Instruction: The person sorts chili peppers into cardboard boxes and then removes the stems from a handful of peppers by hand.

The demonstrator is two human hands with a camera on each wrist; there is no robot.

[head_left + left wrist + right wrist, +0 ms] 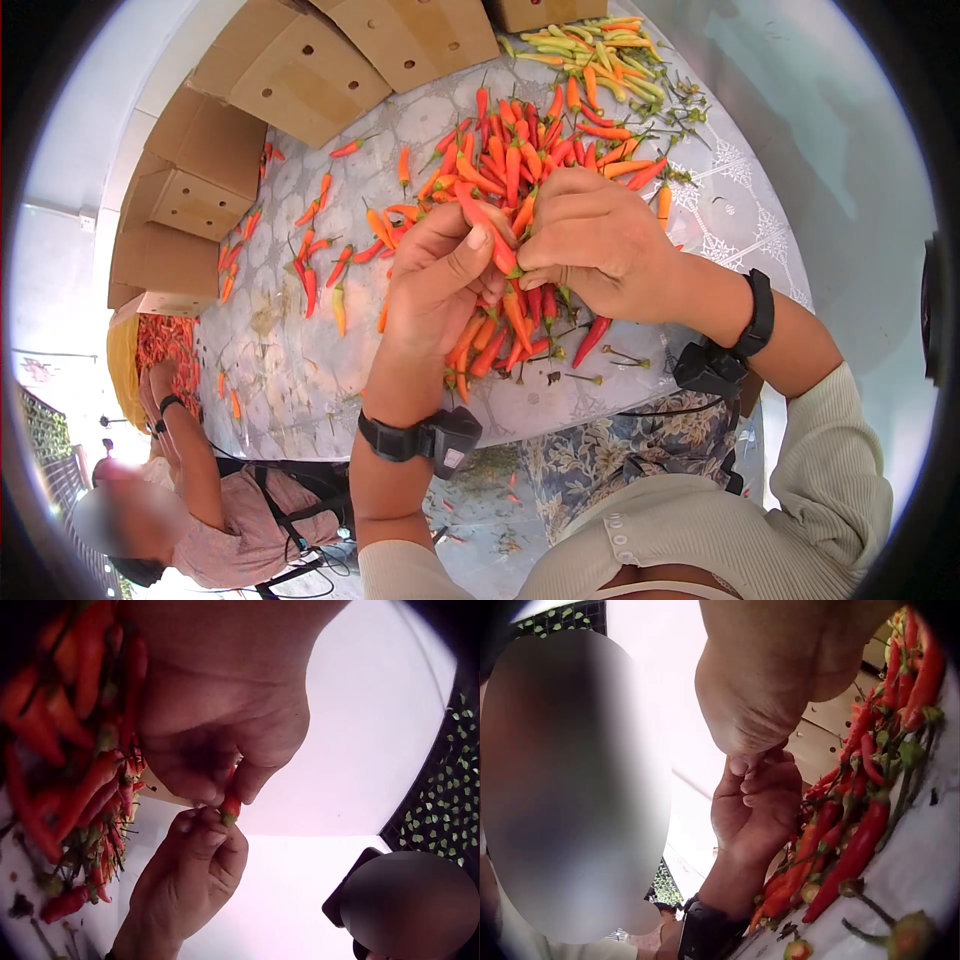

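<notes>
A red chili pepper [478,215] is held in my left hand [430,275], between the thumb and the fingers, its green stem end toward my right hand. My right hand [605,245] pinches at that stem end with thumb and forefinger; the stem itself is hidden by the fingertips. In the left wrist view, the green cap of the chili pepper [231,810] shows right at the right hand's thumb. Both hands are over a big pile of red and orange chili peppers [510,150]. The right wrist view shows the left hand [757,806] meeting the right one.
Green-yellow chilies [590,50] lie at the far edge, beside loose stems [690,110]. Cardboard boxes [300,85] line the back and left of the patterned tablecloth [270,350]. Scattered chilies lie at left. Another person [250,520] reaches toward a yellow-rimmed container [122,370] of chilies.
</notes>
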